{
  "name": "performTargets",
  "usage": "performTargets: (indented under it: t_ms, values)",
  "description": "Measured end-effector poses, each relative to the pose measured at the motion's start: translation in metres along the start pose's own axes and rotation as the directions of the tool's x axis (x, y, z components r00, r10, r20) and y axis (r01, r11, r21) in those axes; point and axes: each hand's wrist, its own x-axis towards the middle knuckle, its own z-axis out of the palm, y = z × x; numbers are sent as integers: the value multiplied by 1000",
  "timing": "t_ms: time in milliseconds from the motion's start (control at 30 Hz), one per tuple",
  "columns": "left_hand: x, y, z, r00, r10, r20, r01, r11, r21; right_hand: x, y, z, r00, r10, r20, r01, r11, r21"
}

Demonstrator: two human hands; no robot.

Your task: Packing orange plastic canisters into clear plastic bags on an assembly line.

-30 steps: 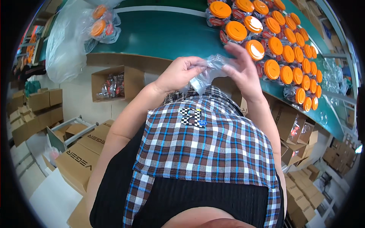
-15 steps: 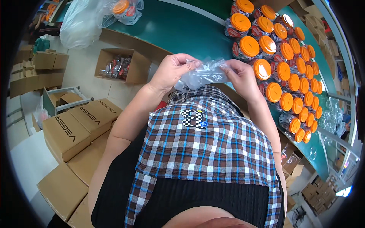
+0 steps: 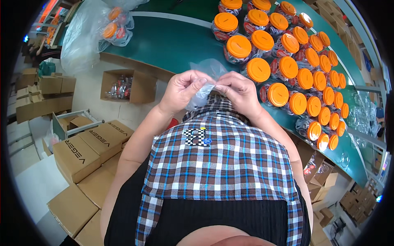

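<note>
My left hand [image 3: 182,88] and my right hand [image 3: 238,92] meet in front of my chest, both pinching a small clear plastic bag [image 3: 205,78] between the fingertips. The bag is crumpled, with part of it sticking up above my fingers and part hanging below. Just beyond my hands runs the edge of a green table [image 3: 164,45], and the nearest orange-lidded clear jar [image 3: 258,70] stands close to my right hand. A checked apron [image 3: 217,164] covers my lap below the hands.
Several orange-lidded jars [image 3: 303,78] stand in rows along the table's right side. A large clear bag with jars [image 3: 88,35] lies at the table's far left. An open carton [image 3: 125,86] and several closed cardboard boxes [image 3: 88,145] sit on the floor at left.
My hands have drawn closer together around the clear bag, which is more bunched between the fingers. The view has tilted, so the jars and boxes sit differently in the frame.
</note>
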Motion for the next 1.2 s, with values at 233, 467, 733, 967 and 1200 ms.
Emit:
performTargets:
  t_ms: [233, 467, 733, 967, 1200]
  values:
    - [5, 5, 17, 951, -287, -111, 247, 927, -282, 2, -5, -19, 875, 485, -2, -338, 612, 715]
    - [13, 6, -26, 842, -497, 210, 486, 868, 102, 28, 38, -58, 839, 544, 0, -167, 257, 952]
    - [85, -9, -118, 670, -664, 333, 371, 687, 625, 80, 69, -66, 767, 504, 397, -579, 811, 88]
    - [192, -84, -136, 873, -381, 304, 441, 884, -157, 180, 142, -30, 742, 552, -380, -609, 317, -727]
    - [200, -105, -180, 721, -528, 448, 539, 835, 116, 200, 189, -7, 651, 696, -302, -626, 268, -732]
